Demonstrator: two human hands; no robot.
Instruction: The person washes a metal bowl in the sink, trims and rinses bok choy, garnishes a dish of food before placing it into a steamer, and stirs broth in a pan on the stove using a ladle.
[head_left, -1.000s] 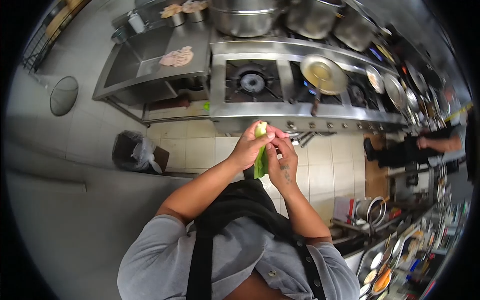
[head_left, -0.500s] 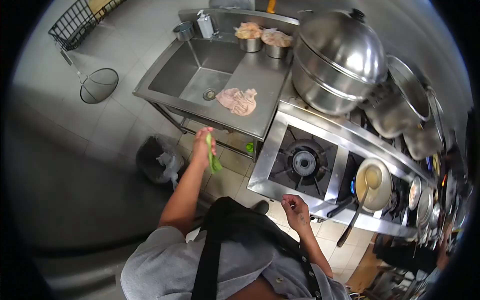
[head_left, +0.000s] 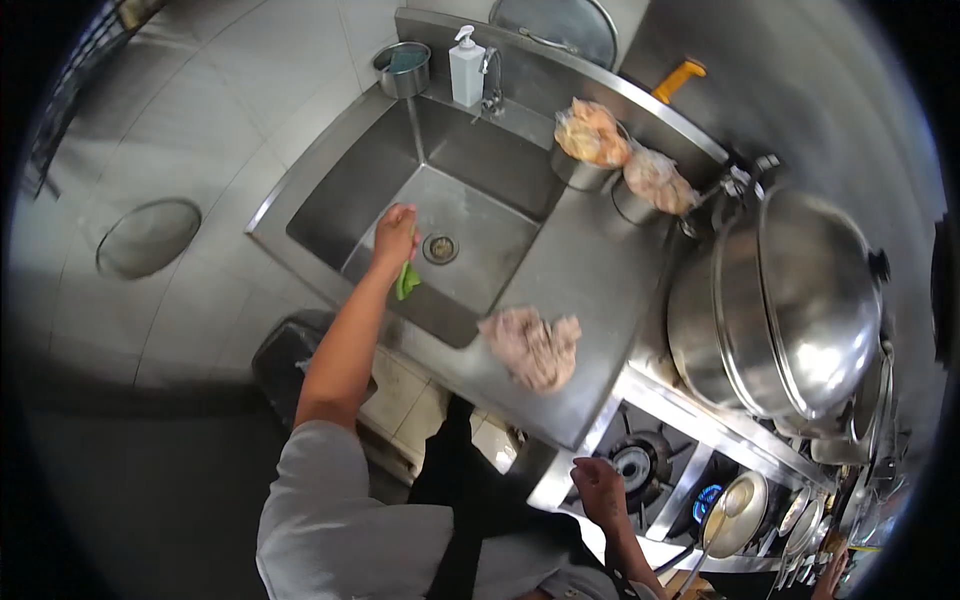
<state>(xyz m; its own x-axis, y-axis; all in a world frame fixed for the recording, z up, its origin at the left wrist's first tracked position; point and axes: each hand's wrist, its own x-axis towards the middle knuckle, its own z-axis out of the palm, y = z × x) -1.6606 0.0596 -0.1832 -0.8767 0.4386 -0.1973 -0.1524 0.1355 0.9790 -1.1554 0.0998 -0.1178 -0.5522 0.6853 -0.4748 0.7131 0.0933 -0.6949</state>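
My left hand [head_left: 396, 238] is closed around a green leafy vegetable [head_left: 407, 282], whose leafy end hangs out below the fist. It is held over the left part of the metal sink [head_left: 470, 215], left of the drain. Near the front edge of the stove, by the left burner [head_left: 632, 463], my right hand [head_left: 600, 490] has its fingers curled; whether they hold something is hidden. A crumpled pinkish cloth [head_left: 532, 347] lies on the metal counter between the two hands.
Two metal containers with bagged food [head_left: 592, 135] stand behind the cloth. A soap bottle [head_left: 466, 70] is by the faucet. A large steamer pot [head_left: 775, 300] stands at the right, above a pan with a ladle [head_left: 745, 510] near a lit flame. A bin [head_left: 285, 360] is below the sink.
The view has turned toward the sink. My hands, together on the vegetable a second ago, are apart. My left hand has carried the vegetable over the sink; my right hand has moved toward the stove.
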